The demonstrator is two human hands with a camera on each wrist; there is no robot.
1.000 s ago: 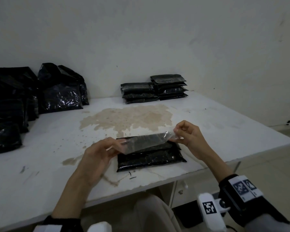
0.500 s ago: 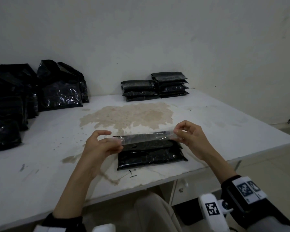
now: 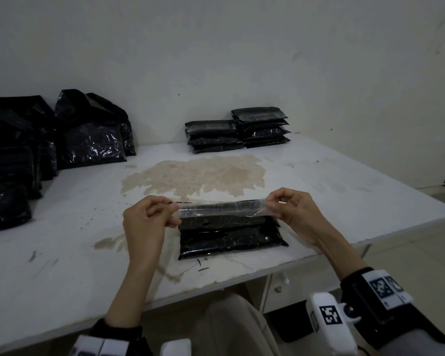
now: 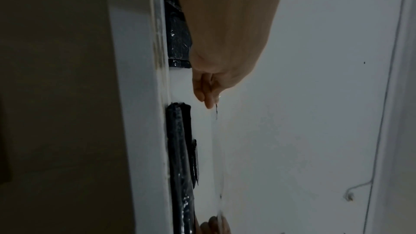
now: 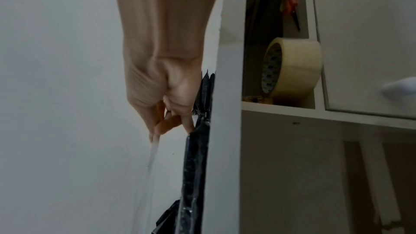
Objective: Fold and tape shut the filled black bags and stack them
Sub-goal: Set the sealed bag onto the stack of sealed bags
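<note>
Both hands' grip [image 3: 149, 214] [image 3: 290, 210] pinches tape strip [image 3: 221, 208] over bag [image 3: 229, 235]; only right wrist view shows tape roll [image 5: 292, 67]

The only lettering I can read is on the roll of tape [image 5: 292, 68] standing in the open compartment under the table: "ABC" repeats around its inner cardboard core. The wrist bands [image 3: 380, 289] carry square black-and-white code markers, no words.

Bare hands [image 3: 149, 219], black wrist cuffs [image 3: 357, 291] with white camera units [image 3: 329, 319] bearing square black-and-white markers, beige trousers [image 3: 231, 327].
</note>
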